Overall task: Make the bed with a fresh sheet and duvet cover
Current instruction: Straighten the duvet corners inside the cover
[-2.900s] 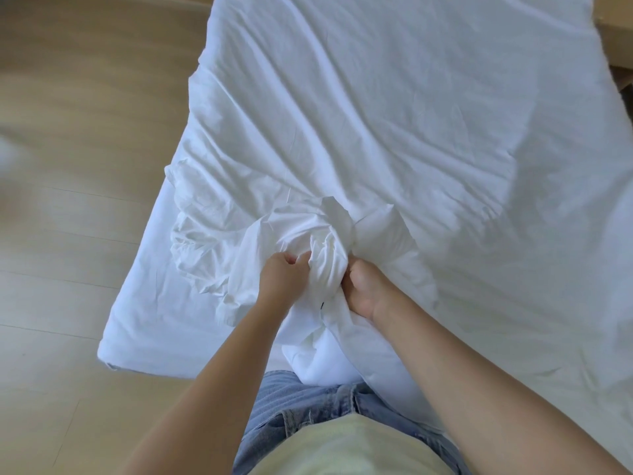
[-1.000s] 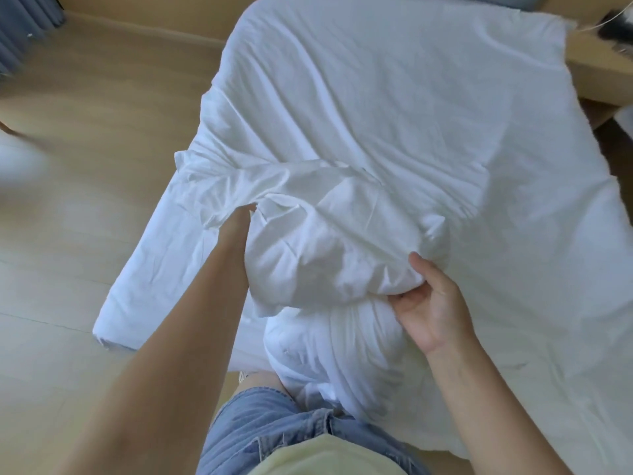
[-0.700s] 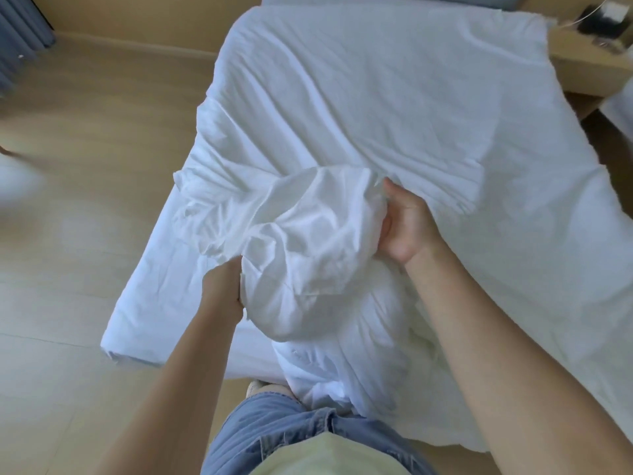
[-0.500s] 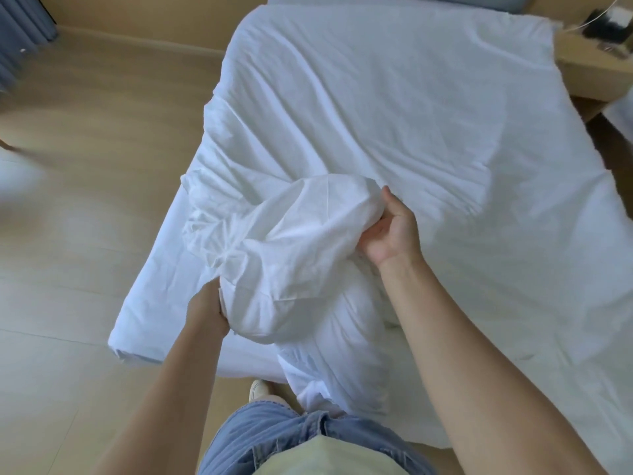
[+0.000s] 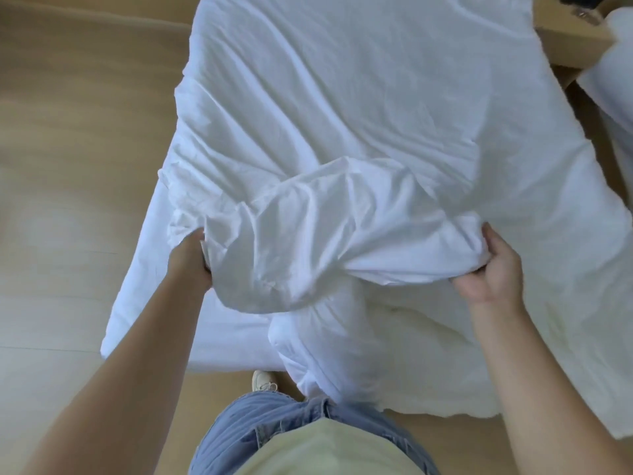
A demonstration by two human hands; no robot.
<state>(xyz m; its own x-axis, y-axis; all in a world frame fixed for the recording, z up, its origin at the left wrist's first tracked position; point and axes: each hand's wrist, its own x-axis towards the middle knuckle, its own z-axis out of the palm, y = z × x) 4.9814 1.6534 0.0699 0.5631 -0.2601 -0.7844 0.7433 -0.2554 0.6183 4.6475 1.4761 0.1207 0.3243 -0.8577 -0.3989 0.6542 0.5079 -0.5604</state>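
A white duvet cover lies spread and creased over the bed. Its near end is folded back into a raised roll stretched between my hands. My left hand grips the roll's left end, fingers tucked under the cloth. My right hand grips the right end, thumb on top and fingers curled beneath. Below the roll, the white duvet bulges out and hangs off the foot of the bed toward my legs.
Light wooden floor runs along the bed's left side. A wooden bedside unit stands at the top right, with more white bedding beside it. My shoe shows at the foot of the bed.
My hands have moved apart, the right one far to the right, so the bunched cover is now stretched into a wide roll across the foot of the bed.
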